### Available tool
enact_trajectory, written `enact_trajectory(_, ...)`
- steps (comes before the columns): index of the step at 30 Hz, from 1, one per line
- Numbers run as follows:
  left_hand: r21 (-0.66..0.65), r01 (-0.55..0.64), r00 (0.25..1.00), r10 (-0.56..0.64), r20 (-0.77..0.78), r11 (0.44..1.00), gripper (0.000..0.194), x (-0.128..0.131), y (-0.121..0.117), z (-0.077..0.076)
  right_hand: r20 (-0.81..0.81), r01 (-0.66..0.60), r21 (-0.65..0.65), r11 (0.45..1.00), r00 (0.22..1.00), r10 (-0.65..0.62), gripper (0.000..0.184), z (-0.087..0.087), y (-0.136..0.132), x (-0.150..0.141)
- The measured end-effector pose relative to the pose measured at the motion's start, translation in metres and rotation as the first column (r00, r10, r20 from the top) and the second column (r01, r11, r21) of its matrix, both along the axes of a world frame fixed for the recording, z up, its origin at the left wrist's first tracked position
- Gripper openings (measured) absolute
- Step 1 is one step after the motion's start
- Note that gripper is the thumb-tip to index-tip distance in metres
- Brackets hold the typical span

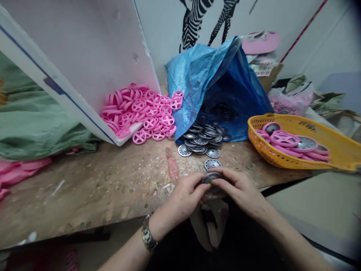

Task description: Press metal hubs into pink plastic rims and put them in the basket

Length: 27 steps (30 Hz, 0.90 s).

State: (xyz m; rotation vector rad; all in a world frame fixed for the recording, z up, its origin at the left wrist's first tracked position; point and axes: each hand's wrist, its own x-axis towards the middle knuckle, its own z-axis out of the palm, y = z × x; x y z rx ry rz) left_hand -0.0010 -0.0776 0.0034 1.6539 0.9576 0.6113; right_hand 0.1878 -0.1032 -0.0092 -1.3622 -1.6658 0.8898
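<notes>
Wall (158, 30): pale, with zebra picture (196, 19) at the top centre of the frame.
Table (113, 180): worn wood, with small coloured specks, across the middle of the frame.
Left hand (187, 192): wears a watch (148, 232) on the wrist; its thumb and fingers pinch the edge of a grey disc.
Right hand (239, 186): pinches the same disc from the other side.
Grey disc (211, 177): between both hands, right of the lower centre; partly covered by fingers.
Loose disc (212, 164): on the table, just beyond the hands.
Blue bag (191, 71): upper centre, its mouth spilling a disc pile (201, 139).
Pink wheels (138, 109): heaped left of the bag, partly inside a white box (98, 56).
Yellow basket (344, 146): at the right, holding pink wheels and grey discs.
</notes>
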Motion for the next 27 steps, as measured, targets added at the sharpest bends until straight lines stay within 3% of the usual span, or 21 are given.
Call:
enact_trajectory(3,0.232,0.124,0.980,-0.083,-0.179,0.965,0.017,-0.010,0.001,0.006,-0.056,-0.058,-0.069,0.996,0.997,0.055,0.020,0.002,0.001,-0.003)
enact_trajectory(6,0.354,0.218,0.948,-0.111,-0.298,0.909,0.020,-0.023,0.018,0.014,-0.101,0.013,-0.062,0.998,0.995,-0.019,0.020,0.002,0.001,-0.004)
enact_trajectory(10,0.598,0.167,0.865,0.174,-0.470,0.783,0.021,-0.042,0.067,0.023,-0.194,0.085,-0.102,0.991,0.976,-0.104,0.019,-0.001,0.001,-0.002)
enact_trajectory(13,0.692,0.102,0.698,0.444,-0.562,0.715,0.022,-0.047,0.110,0.021,-0.250,0.097,-0.153,0.983,0.959,-0.134,0.022,-0.003,0.000,-0.002)
enact_trajectory(15,0.694,0.102,0.602,0.512,-0.614,0.713,0.024,-0.046,0.135,0.014,-0.284,0.090,-0.181,0.979,0.948,-0.139,0.024,-0.004,-0.003,-0.003)
enact_trajectory(18,0.684,0.075,0.598,0.516,-0.613,0.726,0.026,-0.043,0.160,0.003,-0.356,0.061,-0.221,0.973,0.924,-0.139,0.028,-0.007,-0.008,-0.005)
enact_trajectory(21,0.666,0.035,0.640,0.495,-0.588,0.745,0.020,-0.041,0.174,-0.005,-0.421,0.043,-0.250,0.967,0.895,-0.149,0.028,-0.012,-0.013,-0.006)
enact_trajectory(27,0.602,-0.137,0.761,0.473,-0.444,0.787,0.016,-0.051,0.176,-0.002,-0.515,0.052,-0.321,0.946,0.828,-0.220,0.029,-0.016,-0.017,-0.001)
